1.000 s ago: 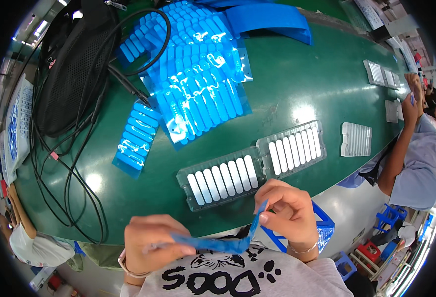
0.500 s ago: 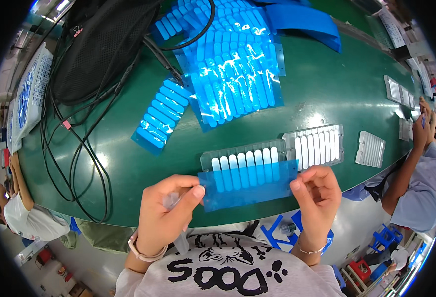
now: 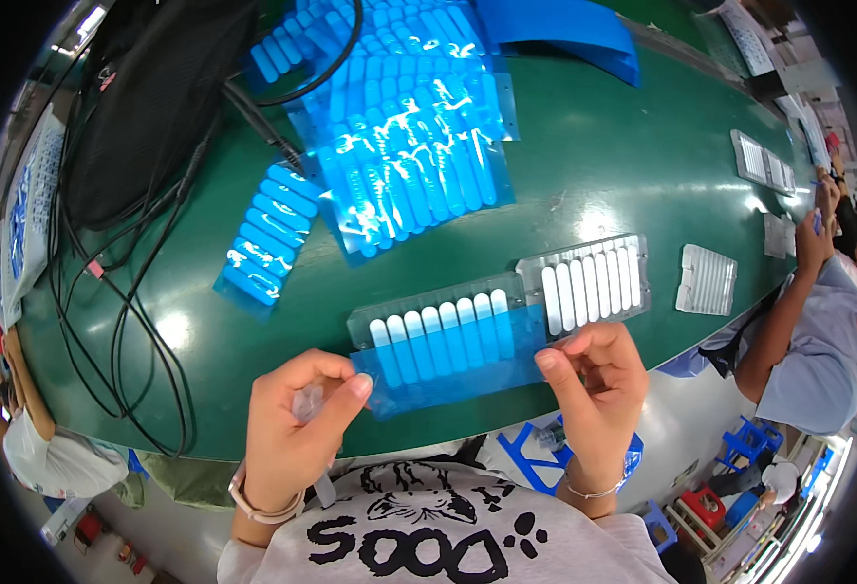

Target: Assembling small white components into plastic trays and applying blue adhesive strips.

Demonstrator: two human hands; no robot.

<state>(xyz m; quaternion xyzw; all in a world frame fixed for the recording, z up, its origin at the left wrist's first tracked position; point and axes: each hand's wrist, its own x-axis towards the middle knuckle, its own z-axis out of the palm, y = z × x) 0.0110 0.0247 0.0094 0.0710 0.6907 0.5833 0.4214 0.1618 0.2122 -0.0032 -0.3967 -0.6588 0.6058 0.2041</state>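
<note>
Both hands, left hand (image 3: 297, 414) and right hand (image 3: 594, 380), pinch a blue film (image 3: 448, 365) over the clear tray (image 3: 438, 321); uneven tension could wrinkle or misalign it.

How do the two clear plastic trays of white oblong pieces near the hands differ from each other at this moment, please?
The left clear tray is partly covered by a blue film sheet stretched between the left hand and right hand; the right clear tray lies uncovered. The left tray's white oblong pieces look blue-tinted low down; the right tray's look plain white. Both lie flat, side by side, on the green table.
</note>
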